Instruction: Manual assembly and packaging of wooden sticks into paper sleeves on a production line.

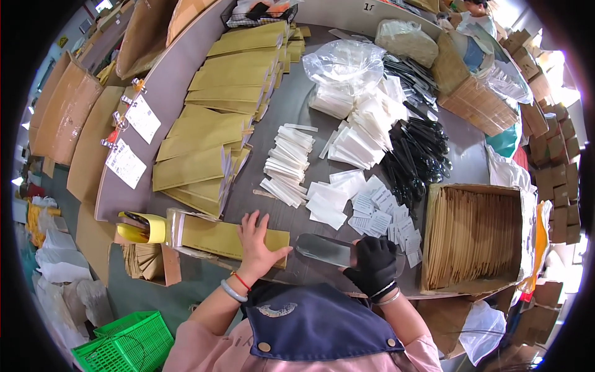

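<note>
A narrow strip of bare table (291, 214) is left near its front edge, hemmed by stacked yellow envelopes (204, 133) and a carton (474, 239). A yellow envelope (220, 239) is pressed flat by the left hand (257, 245), fingers spread. A clear sleeve (325, 249) is gripped by the gloved right hand (374, 265); its contents are hard to make out.

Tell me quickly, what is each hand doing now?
Left hand: open, fingers spread, pressing flat on the yellow envelope.
Right hand: in a black glove, closed on the clear plastic sleeve.
</note>
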`<state>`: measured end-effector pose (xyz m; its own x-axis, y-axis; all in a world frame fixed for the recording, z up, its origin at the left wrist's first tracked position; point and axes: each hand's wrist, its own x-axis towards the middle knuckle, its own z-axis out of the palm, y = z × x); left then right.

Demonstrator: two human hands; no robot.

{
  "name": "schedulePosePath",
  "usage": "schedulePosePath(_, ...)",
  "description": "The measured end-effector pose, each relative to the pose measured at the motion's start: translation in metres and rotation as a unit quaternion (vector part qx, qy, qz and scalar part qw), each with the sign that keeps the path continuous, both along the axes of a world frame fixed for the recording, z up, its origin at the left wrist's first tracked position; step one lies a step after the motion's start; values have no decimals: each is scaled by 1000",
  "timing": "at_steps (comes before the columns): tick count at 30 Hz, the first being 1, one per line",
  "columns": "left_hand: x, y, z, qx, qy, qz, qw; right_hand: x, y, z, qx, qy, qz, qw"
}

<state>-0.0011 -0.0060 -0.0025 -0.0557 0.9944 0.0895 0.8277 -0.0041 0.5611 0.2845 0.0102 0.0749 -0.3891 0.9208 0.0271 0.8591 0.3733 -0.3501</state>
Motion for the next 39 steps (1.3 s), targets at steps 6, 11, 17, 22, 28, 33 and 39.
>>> schedulePosePath(6,-3,6,3,-31,-18,-1,999,-17,7,-23,-14,54,67,996)
schedulePosePath(11,-4,25,16,-21,-34,-62,997,-73,18,-44,5,120,93,988)
schedulePosePath(17,-23,105,-8,132,40,-143,980,-7,23,-53,68,114,-26,991)
schedulePosePath(22,-38,91,-14,154,104,-163,969,104,1,-28,52,120,-290,948)
schedulePosePath(28,-36,91,-2,118,70,-160,978,241,-28,-87,138,-101,-497,851)
schedulePosePath(33,-18,93,26,66,-74,-118,988,288,-24,-123,20,-176,-469,865)
schedulePosePath(39,30,86,35,-15,-210,-78,974,250,-6,-85,-8,-97,-522,847)
